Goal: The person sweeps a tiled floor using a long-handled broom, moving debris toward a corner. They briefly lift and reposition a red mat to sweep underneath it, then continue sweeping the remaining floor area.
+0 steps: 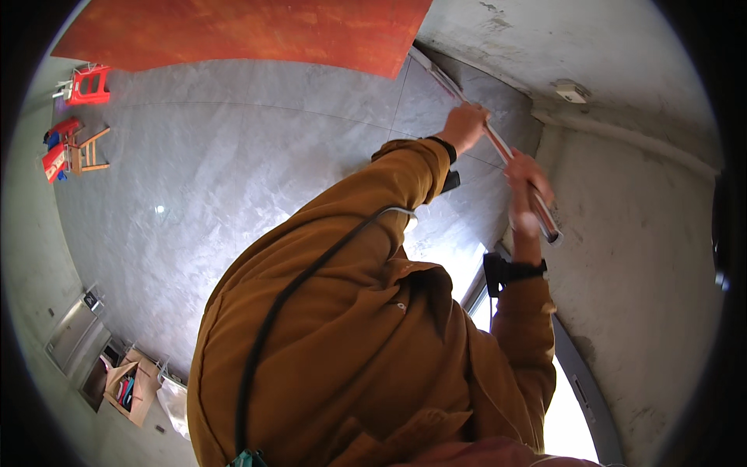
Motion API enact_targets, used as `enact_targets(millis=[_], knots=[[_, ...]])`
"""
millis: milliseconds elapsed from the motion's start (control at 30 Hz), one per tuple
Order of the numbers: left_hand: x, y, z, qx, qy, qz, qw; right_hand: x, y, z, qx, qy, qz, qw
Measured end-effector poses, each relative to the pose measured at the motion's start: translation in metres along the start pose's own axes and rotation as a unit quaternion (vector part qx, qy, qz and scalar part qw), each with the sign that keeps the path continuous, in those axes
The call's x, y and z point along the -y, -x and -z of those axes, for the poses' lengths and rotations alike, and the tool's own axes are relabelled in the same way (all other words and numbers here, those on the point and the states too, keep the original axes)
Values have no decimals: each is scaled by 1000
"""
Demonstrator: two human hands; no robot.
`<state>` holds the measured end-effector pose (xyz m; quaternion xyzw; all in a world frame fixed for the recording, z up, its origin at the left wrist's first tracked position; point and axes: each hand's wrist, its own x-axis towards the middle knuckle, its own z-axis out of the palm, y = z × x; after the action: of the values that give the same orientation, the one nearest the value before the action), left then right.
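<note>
A long, slim pole (498, 142), pale with a reddish-brown stripe, slants from the upper middle down to the right. My left hand (464, 127) is closed around its middle. Lower down, near the pole's close end, my right hand (531, 185) grips it too, somewhat smeared by motion. The far end runs up beside the corner of an orange-red panel (257, 29), and whatever it may carry there cannot be made out. Black bands sit on both my wrists, below brown sleeves.
Grey floor (210, 148) spreads to the left. A concrete wall (622, 226) with a small white box (572, 92) stands close on the right. At the far left are a red stool (89, 84) and a wooden stool (92, 149). An open cardboard box (140, 387) sits lower left.
</note>
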<state>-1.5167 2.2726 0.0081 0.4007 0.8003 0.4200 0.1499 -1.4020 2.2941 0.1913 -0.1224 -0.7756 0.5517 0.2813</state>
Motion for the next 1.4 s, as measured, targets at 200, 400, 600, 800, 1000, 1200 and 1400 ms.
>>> enact_targets(millis=[200, 400, 600, 800, 1000, 1200, 1400], knots=[[23, 10, -6, 18, 38, 22, 999, 1, -21, 7, 96, 5, -105, 990], [-18, 20, 4, 115, 31, 25, 993, 38, -33, 18, 111, 18, -133, 985], [-69, 42, 7, 57, 73, -74, 993, 82, -18, 52, 40, -119, -90, 988], [-60, 40, -14, 69, 133, -58, 987, 92, 8, 43, 89, -10, 5, 996], [-22, 98, -18, 172, 103, 84, 976, 58, 53, 17, 176, 14, -43, 983], [-20, 198, 4, 134, 58, 110, 983, 63, 114, 32, 214, -173, -38, 961], [-44, 197, 16, 66, 43, 88, 993, 105, 101, 50, 203, -228, -33, 952]])
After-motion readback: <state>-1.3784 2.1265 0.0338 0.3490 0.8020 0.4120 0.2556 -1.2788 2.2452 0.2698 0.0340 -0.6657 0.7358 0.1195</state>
